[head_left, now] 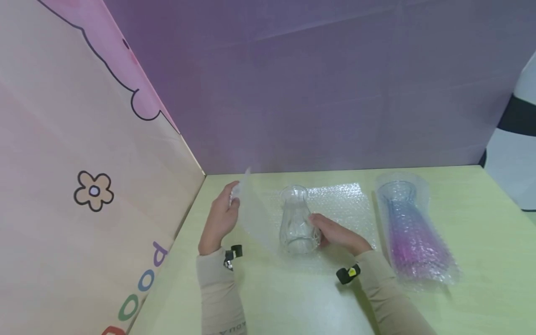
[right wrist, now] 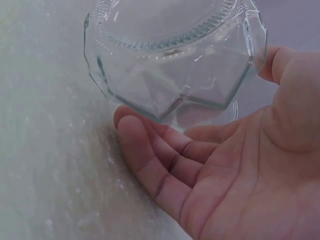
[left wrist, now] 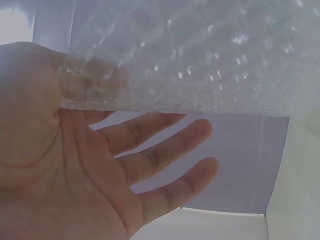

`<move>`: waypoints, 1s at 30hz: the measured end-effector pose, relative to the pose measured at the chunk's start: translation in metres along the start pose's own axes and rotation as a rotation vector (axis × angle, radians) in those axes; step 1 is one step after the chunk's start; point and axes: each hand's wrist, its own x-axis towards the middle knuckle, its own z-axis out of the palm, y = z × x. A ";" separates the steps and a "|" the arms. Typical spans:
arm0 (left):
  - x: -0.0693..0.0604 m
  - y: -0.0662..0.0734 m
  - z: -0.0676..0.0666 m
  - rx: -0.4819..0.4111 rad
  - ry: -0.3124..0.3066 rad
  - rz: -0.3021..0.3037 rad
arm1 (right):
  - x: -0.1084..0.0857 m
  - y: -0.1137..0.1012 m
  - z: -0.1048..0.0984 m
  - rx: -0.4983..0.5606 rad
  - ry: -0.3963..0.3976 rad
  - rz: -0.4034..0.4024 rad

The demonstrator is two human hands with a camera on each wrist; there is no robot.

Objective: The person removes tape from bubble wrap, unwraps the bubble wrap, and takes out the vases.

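Note:
A clear faceted glass vase (head_left: 295, 223) lies on a sheet of bubble wrap (head_left: 349, 200), its mouth toward the wall and its base toward me. My right hand (head_left: 337, 232) grips the vase near its base; in the right wrist view the fingers (right wrist: 165, 175) curl along one side of the glass (right wrist: 165, 75). To the left, my left hand (head_left: 222, 216) pinches the raised left edge of the bubble wrap. Seen from the left wrist, the sheet (left wrist: 200, 65) covers the thumb and part of the index finger, while the other fingers (left wrist: 170, 192) extend loosely.
On the right of the pale yellow-green table (head_left: 498, 260) lies a blue-to-pink vase (head_left: 412, 232) wrapped in bubble wrap. A purple wall (head_left: 314, 93) stands behind the table, and a printed panel with a flower (head_left: 94, 190) borders it on the left.

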 end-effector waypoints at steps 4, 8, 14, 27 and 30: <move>-0.001 -0.004 -0.003 0.013 0.000 -0.005 | 0.001 -0.001 0.000 0.014 -0.003 0.022; -0.002 -0.006 -0.006 0.014 0.000 -0.024 | 0.001 -0.003 0.000 0.020 -0.010 0.040; -0.002 -0.014 -0.009 0.000 0.008 -0.039 | 0.001 -0.004 0.001 0.016 -0.014 0.040; 0.000 -0.038 -0.010 -0.068 0.058 -0.127 | 0.007 -0.003 0.009 0.102 -0.027 0.029; -0.001 -0.045 -0.010 -0.059 0.061 -0.149 | 0.006 -0.003 0.010 0.113 -0.026 0.034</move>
